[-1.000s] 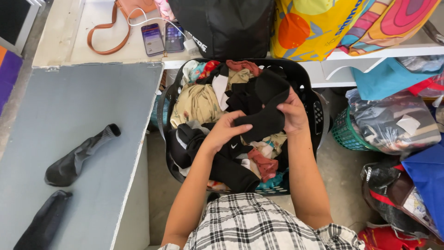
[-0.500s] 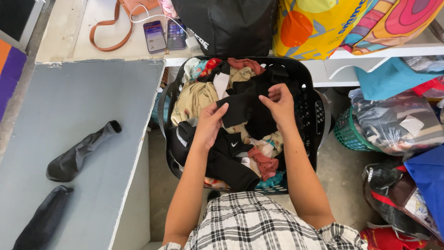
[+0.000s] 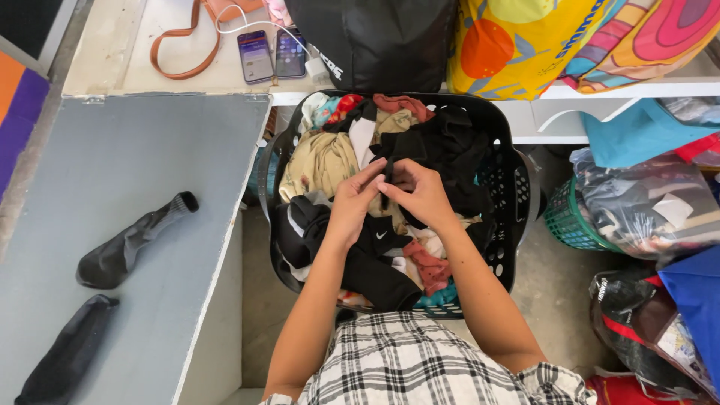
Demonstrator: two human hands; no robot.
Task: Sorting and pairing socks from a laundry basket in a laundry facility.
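Sock (image 3: pixel 388 182) black, long axis vertical over laundry basket (image 3: pixel 517 195); left hand (image 3: pixel 356 202) and right hand (image 3: pixel 420 193) fingers pinching it.

2 lit phone screens (image 3: pixel 271 54) top shelf; black bag label (image 3: pixel 328 61).

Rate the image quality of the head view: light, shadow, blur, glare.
Head view: even, soft daylight, no hard shadows; both hands, left hand and right hand, sharp over the laundry basket; the dark socks on the grey table lose detail in their blacks; mild glare on the phone screens; slight wide-angle bending at the edges.
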